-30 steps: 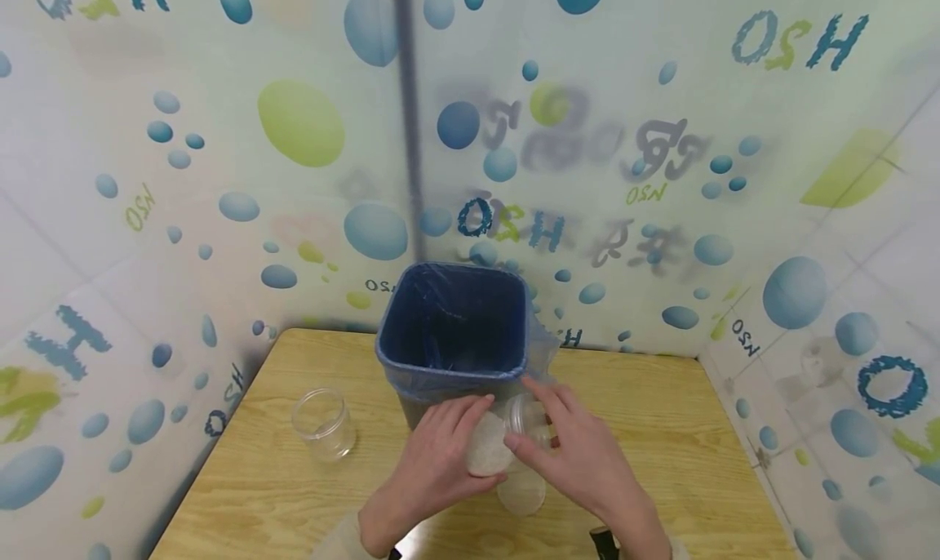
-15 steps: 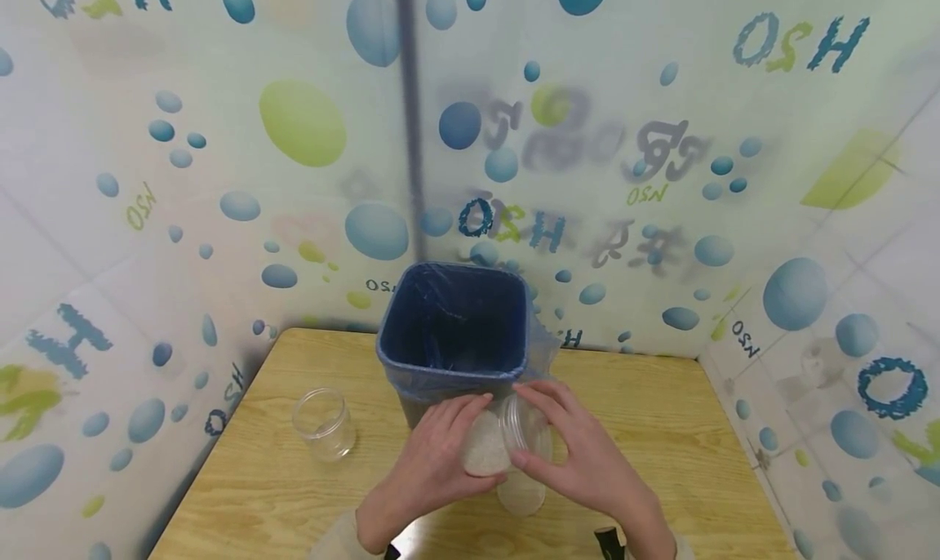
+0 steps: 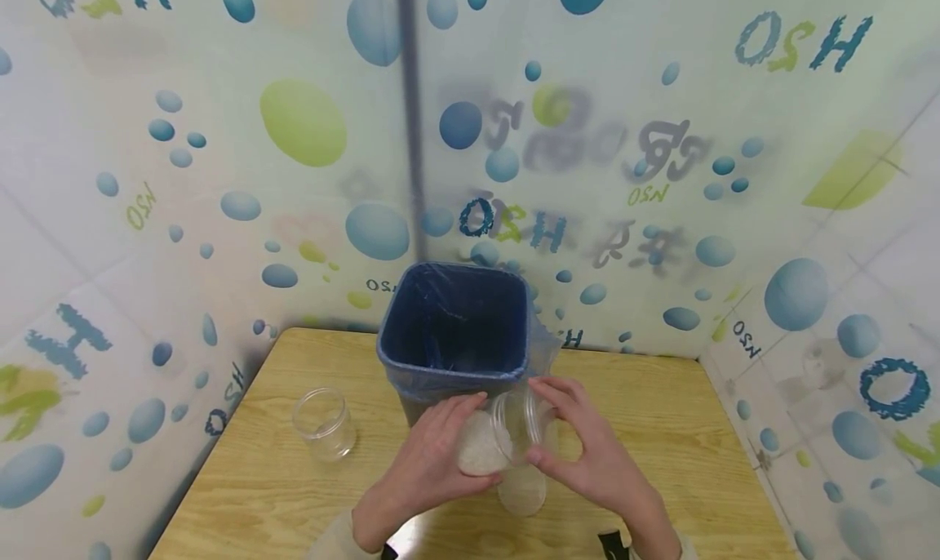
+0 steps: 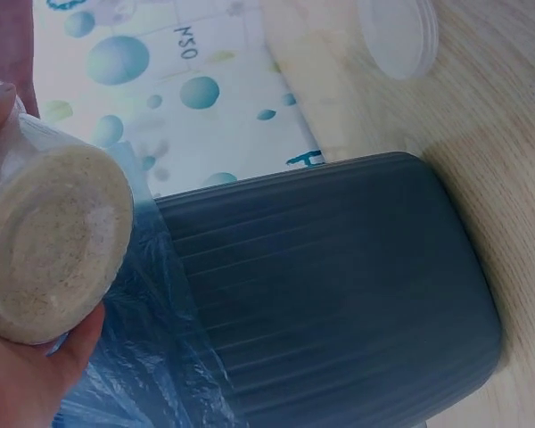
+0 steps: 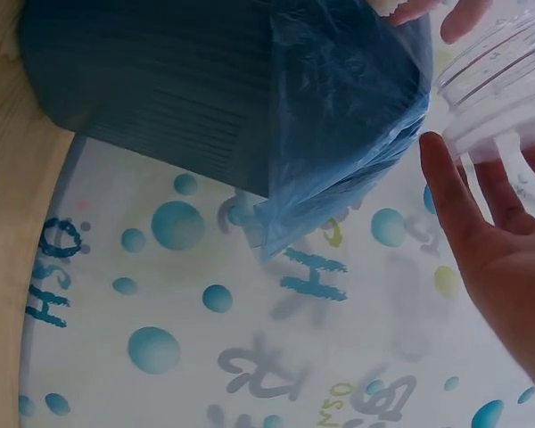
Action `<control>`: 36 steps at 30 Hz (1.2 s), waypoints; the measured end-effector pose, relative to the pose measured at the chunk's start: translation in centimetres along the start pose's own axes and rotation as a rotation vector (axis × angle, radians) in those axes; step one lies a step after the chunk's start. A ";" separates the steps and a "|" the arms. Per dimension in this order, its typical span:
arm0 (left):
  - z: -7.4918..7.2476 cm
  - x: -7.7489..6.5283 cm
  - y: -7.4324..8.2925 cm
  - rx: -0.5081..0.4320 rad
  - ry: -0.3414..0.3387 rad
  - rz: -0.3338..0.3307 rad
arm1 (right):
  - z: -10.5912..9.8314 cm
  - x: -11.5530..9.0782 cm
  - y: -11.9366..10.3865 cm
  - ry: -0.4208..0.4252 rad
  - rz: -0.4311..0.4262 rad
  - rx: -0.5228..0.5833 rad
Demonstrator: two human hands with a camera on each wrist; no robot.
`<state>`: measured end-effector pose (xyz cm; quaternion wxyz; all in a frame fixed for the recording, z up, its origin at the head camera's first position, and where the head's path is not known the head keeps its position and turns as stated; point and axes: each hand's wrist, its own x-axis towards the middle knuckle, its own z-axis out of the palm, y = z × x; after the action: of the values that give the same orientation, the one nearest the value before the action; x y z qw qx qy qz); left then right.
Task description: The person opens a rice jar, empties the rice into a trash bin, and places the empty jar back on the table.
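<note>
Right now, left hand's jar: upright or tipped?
Tipped: in the head view, the jar leans sideways in the left hand, mouth toward the right hand.

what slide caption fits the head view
Tilted jar of whitish contents between left hand and right hand, near lined trash bin.

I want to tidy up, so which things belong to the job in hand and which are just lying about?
Apparently in the job:
jar of pale contents, in left fingers
clear piece in right fingers, jar or lid unclear

Apparently lying about:
untouched clear jar
lid-like disc
lined bin, perhaps needed
</note>
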<state>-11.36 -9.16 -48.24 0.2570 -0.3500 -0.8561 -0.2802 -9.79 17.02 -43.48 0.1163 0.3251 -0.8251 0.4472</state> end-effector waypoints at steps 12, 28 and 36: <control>0.0 -0.5 0.0 -0.017 0.018 -0.042 | -0.3 -1.5 3.7 0.260 0.338 -0.055; 0.3 -1.1 -0.5 -0.028 0.082 -0.025 | 1.5 -4.5 9.4 0.017 0.604 -0.339; 0.2 -1.1 -0.5 -0.050 0.087 -0.032 | 2.4 -6.0 10.9 -0.043 0.640 -0.368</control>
<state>-11.10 -9.83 -49.28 0.2808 -0.3301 -0.8423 -0.3205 -12.02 21.86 -55.00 0.0096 0.0337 -0.9539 0.2982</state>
